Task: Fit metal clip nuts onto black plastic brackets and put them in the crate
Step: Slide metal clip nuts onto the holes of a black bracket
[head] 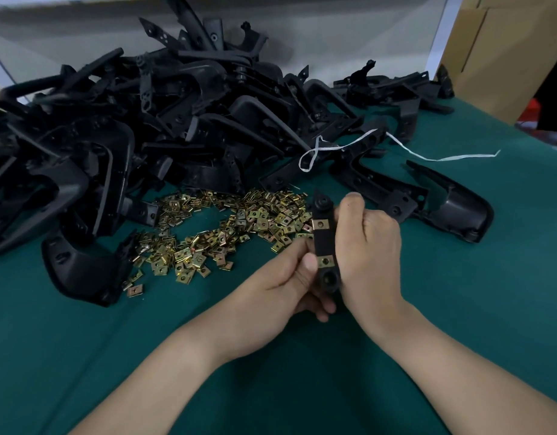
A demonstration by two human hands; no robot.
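Green cloth tabletop (302,387); left hand (280,287) and right hand (371,246) tight around slim black bracket (324,243) with brassy clips (320,224).

The green-covered table (82,356) bears a large heap of black plastic brackets (145,120) at the back, a scatter of brass-coloured clip nuts (184,255) in front, and a white strip (443,158) trailing to the right.

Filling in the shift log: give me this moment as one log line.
left hand: grips bracket | right hand: grips bracket | bracket: upright, two fitted clip nuts | loose clip nuts: piled on table | crate: not in view
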